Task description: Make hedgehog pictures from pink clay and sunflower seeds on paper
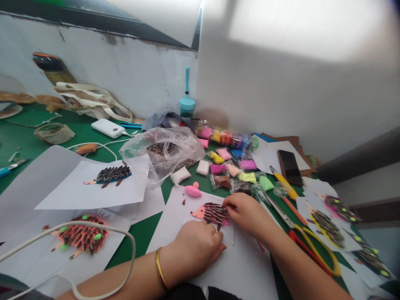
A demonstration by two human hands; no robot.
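Note:
A small hedgehog picture point(215, 213), with a pink clay face and rows of striped sunflower seeds on its back, lies on a white sheet point(250, 266) in front of me. My right hand point(245, 213) pinches at the hedgehog's rear edge; whatever is between the fingertips is too small to make out. Just below the animal, my left hand point(198, 243) rests on the paper with fingers curled, their tips partly hidden. Above the hedgehog sit a bright pink clay lump point(193, 191) and a small peach clay ball point(196, 184). One loose seed point(183, 202) lies left of them.
Packets of coloured clay point(218, 168) and a plastic bag of seeds point(162, 150) lie behind the sheet. Scissors point(315, 250), a yellow cutter point(286, 185) and a phone point(290, 167) are at right. Other hedgehog pictures point(114, 175) lie both sides; a white cable point(133, 246) crosses the left foreground.

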